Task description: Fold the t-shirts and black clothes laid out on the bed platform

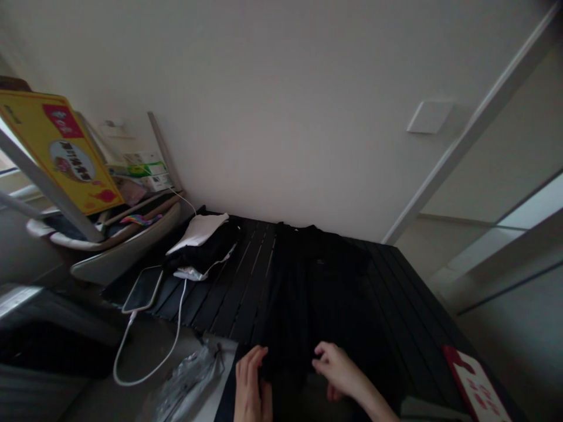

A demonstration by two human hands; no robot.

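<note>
A black garment (pixel 316 287) lies spread on a black slatted table (pixel 229 293), reaching from the wall toward me. My left hand (pixel 251 384) rests on its near edge with the fingers curled over the cloth. My right hand (pixel 338 369) pinches the same edge a little to the right, fingers bent onto the fabric. Both hands sit close together at the bottom of the view.
A folded white and black pile (pixel 200 237) and a white charger (pixel 189 273) lie at the table's left. A phone (pixel 143 288) on a white cable (pixel 145 357) sits by the edge. Clear plastic wrap (pixel 187 381), a red-and-white card (pixel 477 387), and a yellow box (pixel 57 149) on a chair.
</note>
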